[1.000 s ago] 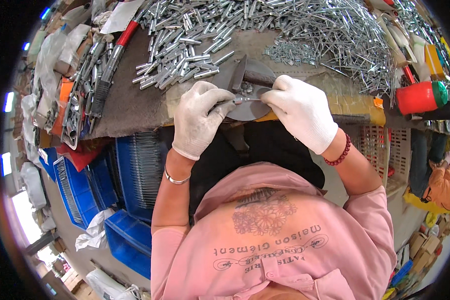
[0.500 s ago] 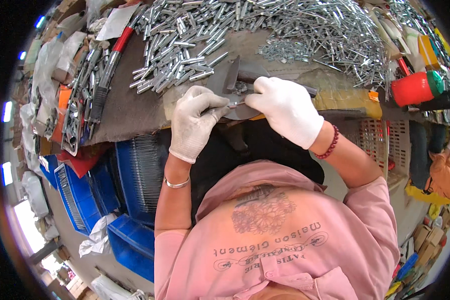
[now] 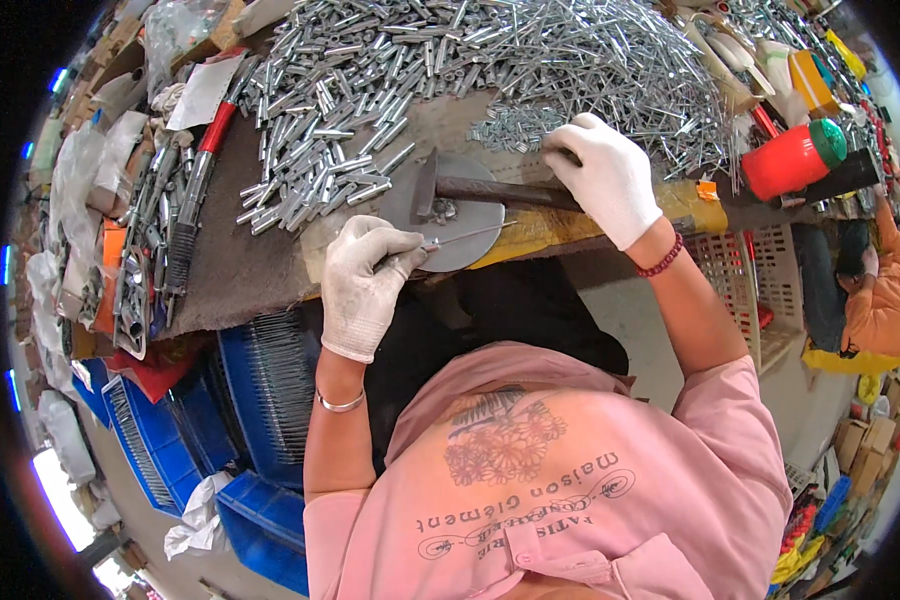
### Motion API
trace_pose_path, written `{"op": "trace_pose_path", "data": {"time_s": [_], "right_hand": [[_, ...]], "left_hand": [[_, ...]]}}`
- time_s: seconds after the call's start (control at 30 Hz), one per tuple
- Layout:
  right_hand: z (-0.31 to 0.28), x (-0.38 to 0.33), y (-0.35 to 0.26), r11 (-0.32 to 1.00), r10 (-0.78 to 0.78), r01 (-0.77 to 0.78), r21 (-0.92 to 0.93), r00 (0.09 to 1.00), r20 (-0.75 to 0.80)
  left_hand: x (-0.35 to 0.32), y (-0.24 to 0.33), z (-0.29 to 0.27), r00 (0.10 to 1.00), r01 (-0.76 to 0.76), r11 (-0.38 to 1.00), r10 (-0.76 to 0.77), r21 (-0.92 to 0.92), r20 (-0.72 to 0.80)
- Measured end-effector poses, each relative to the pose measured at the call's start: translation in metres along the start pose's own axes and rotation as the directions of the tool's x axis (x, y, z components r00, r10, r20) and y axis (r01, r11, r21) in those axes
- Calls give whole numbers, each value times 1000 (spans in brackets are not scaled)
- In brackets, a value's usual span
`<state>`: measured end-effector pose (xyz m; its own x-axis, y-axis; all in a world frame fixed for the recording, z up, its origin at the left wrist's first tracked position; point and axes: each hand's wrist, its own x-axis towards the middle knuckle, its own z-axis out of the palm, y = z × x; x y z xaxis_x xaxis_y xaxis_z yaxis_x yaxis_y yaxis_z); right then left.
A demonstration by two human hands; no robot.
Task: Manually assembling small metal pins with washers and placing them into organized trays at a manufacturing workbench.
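Note:
My left hand point(image 3: 368, 288), in a white glove, is closed with thumb and forefinger pinching the near end of a thin metal rod point(image 3: 470, 234). The rod points right over a round grey metal plate point(image 3: 485, 215) at the bench edge. On that plate lies a hammer point(image 3: 510, 190), its head at the left, with small metal bits beside it. My right hand point(image 3: 607, 185), also gloved, hovers beyond the hammer handle at the right edge of a pile of small metal pins point(image 3: 515, 128). Its fingers are curled together; whatever is between them is hidden.
Heaps of metal tubes point(image 3: 320, 170) and thin rods point(image 3: 660, 100) cover the back of the bench. Tools with a red-handled one point(image 3: 215, 128) lie left; a red jar with green lid point(image 3: 792, 160) stands right. Blue bins point(image 3: 260, 520) sit below left. Another person point(image 3: 885, 290) is at far right.
My right hand has moved away from my left, up and right toward the small pins, uncovering the hammer and rod. My left hand keeps its pinch, and the whole view has shifted slightly.

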<state>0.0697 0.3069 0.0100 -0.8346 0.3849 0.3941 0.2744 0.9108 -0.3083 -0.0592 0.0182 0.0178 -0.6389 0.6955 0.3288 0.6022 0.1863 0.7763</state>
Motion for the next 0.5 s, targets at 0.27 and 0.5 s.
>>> {"op": "trace_pose_path", "data": {"time_s": [0.27,0.5], "right_hand": [[11,11,3,999,-19,23,-40,995,95],[7,13,16,987,-60,36,159,987,146]], "left_hand": [[0,-6,0,999,-32,999,32,-2,-12],[-1,-5,-1,998,-57,997,57,43,-11]]}}
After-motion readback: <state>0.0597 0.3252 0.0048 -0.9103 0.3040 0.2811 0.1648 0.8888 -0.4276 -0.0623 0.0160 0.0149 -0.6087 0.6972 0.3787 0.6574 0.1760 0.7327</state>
